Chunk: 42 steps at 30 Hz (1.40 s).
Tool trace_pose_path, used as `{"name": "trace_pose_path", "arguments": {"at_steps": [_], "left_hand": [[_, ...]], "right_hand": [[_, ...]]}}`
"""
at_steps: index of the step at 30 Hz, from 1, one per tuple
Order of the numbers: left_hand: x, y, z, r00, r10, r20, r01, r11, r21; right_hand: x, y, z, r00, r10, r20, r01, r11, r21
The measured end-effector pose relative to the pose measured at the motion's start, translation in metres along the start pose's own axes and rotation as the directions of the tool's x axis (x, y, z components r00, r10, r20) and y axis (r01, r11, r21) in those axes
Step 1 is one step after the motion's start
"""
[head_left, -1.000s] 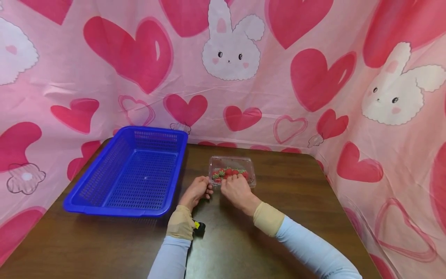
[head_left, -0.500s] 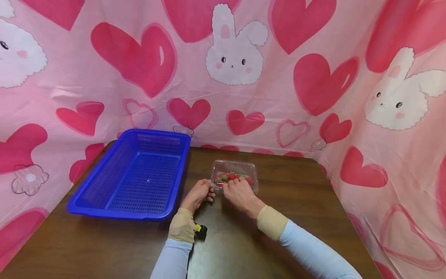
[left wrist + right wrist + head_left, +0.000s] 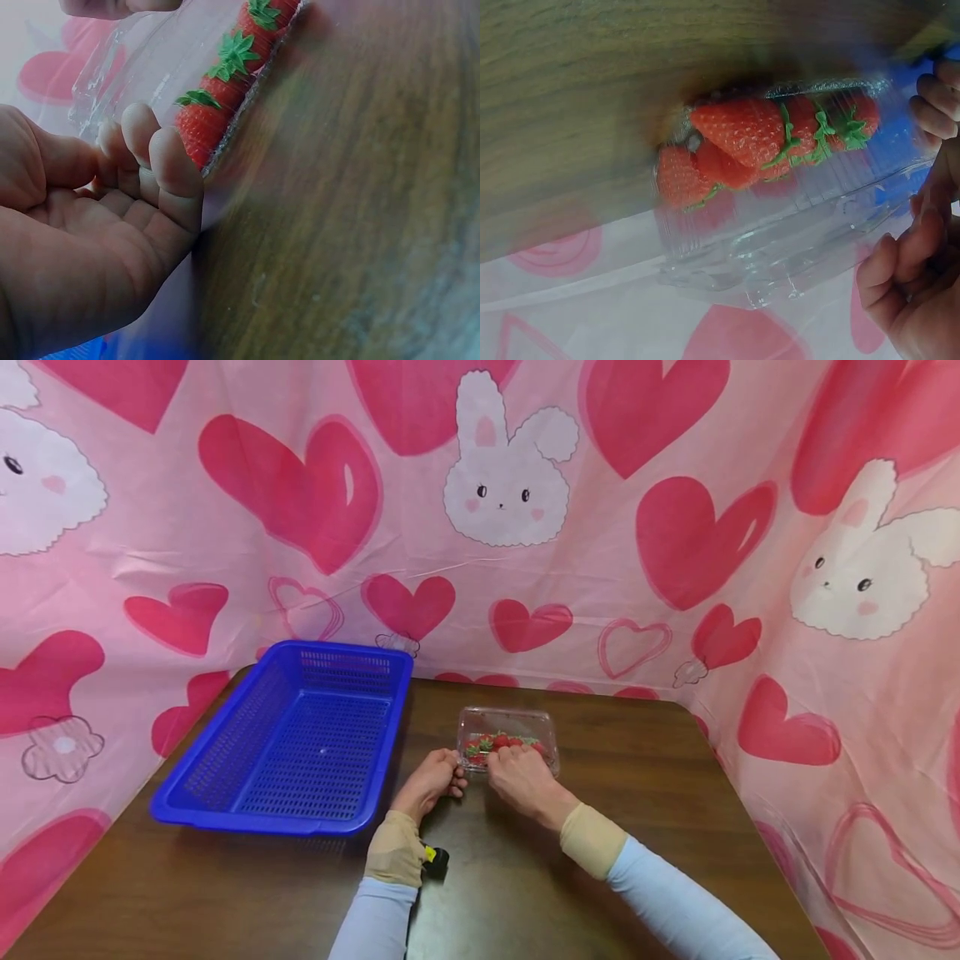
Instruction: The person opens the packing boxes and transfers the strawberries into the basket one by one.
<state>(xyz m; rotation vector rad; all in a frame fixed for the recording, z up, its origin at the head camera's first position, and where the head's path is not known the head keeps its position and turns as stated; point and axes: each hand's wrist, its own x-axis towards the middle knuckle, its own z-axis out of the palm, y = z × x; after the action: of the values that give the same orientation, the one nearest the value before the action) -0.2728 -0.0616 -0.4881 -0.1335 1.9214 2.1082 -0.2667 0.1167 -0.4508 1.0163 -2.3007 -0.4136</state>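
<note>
Touching left grip [image 3: 436,780], clear strawberry box [image 3: 504,720]

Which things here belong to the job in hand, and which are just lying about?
In the job:
- clear plastic box
- strawberries inside
- left hand
- right hand

Lying about:
- blue basket, untouched, though possibly relevant
- table
- heart-print cloth

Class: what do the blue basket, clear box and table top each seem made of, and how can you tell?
Blue basket: probably moulded plastic, slightly glossy; slots run in rows across its base.
Clear box: thin, shiny plastic, most likely; strawberries show through and its ridges catch light.
Table top: wood or wood-look laminate, soft sheen; grain streaks fit either.
</note>
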Motion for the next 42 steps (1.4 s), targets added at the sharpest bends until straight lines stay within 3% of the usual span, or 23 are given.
{"name": "trace_pose_path", "arguments": {"at_steps": [4, 17, 24, 30, 42], "left_hand": [[-0.001, 0.001, 0.0, 1.0, -0.002, 0.006, 0.002, 1.0, -0.003], [-0.005, 0.0, 0.0, 1.0, -0.004, 0.018, 0.005, 0.998, -0.065], [-0.005, -0.002, 0.0, 1.0, 0.0, 0.018, 0.002, 0.997, -0.078], [-0.006, -0.001, 0.001, 1.0, 0.004, 0.003, -0.004, 0.998, -0.064], [-0.007, 0.0, 0.001, 1.0, 0.001, 0.002, -0.001, 0.999, -0.049]], "right_hand": [[0.001, 0.001, -0.001, 0.999, 0.033, -0.044, -0.032, 0.999, 0.02], [0.001, -0.001, -0.005, 0.993, 0.094, -0.076, -0.085, 0.99, 0.11], [0.012, 0.01, -0.017, 0.977, 0.192, -0.088, -0.178, 0.972, 0.154], [0.016, 0.015, -0.022, 0.994, 0.105, -0.027, -0.101, 0.987, 0.127], [0.034, 0.039, -0.033, 0.997, 0.07, 0.019, -0.071, 0.996, 0.053]]}}
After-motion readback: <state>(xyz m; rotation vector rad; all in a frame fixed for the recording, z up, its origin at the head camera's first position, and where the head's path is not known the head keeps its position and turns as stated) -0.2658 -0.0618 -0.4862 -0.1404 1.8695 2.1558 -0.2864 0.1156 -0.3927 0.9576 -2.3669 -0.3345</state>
